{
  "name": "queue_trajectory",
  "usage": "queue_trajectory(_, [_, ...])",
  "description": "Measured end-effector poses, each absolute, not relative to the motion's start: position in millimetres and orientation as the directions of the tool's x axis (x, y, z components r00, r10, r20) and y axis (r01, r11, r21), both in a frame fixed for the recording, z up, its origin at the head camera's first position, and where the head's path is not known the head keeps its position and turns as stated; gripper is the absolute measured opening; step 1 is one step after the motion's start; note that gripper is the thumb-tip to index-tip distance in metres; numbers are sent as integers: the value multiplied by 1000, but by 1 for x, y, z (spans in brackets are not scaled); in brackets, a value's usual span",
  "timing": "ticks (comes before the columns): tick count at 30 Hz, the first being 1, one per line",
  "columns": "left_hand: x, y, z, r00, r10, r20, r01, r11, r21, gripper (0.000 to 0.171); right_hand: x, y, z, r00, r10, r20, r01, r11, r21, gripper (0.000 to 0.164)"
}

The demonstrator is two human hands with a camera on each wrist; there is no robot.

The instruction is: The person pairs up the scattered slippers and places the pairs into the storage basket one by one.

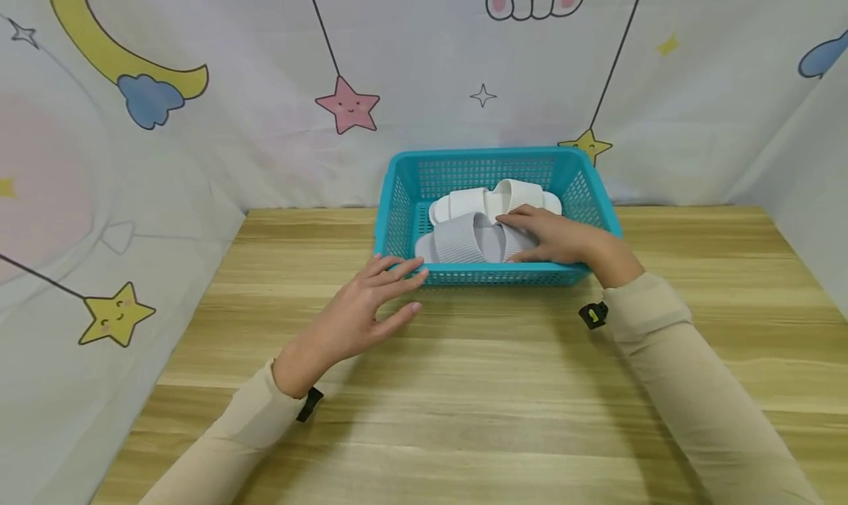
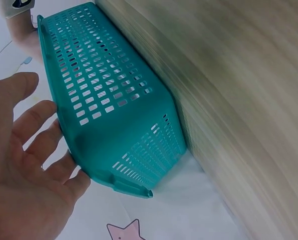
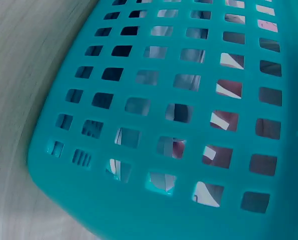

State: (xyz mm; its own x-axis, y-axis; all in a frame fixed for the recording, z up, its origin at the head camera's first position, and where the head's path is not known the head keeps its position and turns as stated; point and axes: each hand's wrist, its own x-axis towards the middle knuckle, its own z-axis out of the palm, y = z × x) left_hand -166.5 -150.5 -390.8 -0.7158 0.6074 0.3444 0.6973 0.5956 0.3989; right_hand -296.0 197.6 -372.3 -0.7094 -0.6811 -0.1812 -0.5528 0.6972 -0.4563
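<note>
A turquoise plastic basket stands at the back of the table. Inside, pale grey ribbed slippers lie along the near wall, with white slippers behind them. My right hand reaches over the basket's right front corner and grips the right part of the grey slippers, fingers on the far side and thumb on the near side. In the right wrist view the perforated basket wall mostly hides that hand. My left hand has its fingers extended, fingertips touching the basket's front left rim.
The basket rests on a wood-grain table, close to a white cloth backdrop printed with stars and a moon. More cloth hangs on the left and right sides. A dark strap device is at the right wrist.
</note>
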Motion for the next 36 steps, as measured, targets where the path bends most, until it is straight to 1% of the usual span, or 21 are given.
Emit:
queue_trajectory(9, [-165, -146, -389, -726, 599, 338, 688, 624, 370, 49, -298, 200, -374, -706, -680, -196, -538, 696, -476, 75])
queue_trajectory(16, [-164, -146, -389, -739, 581, 340, 673, 629, 388, 49, -298, 199, -375, -710, -676, -198, -527, 696, -488, 76])
queue_trajectory(22, [-164, -144, -388, -750, 572, 332, 662, 643, 386, 46, -297, 200, -375, -735, -660, -158, -520, 697, -493, 75])
queue_trajectory(25, [-165, -143, -388, -759, 564, 324, 650, 651, 392, 45, -295, 201, -375, -765, -633, -115, -514, 709, -482, 73])
queue_trajectory(29, [-164, -143, -387, -764, 563, 315, 645, 654, 396, 45, -285, 203, -371, -828, -559, -34, -476, 734, -483, 63])
queue_trajectory(33, [-164, -142, -385, -764, 561, 317, 644, 648, 406, 44, -266, 205, -362, -868, -482, 119, -469, 716, -517, 55])
queue_trajectory(36, [-164, -143, -385, -761, 560, 328, 648, 636, 418, 45, -249, 207, -359, -870, -437, 230, -488, 686, -539, 52])
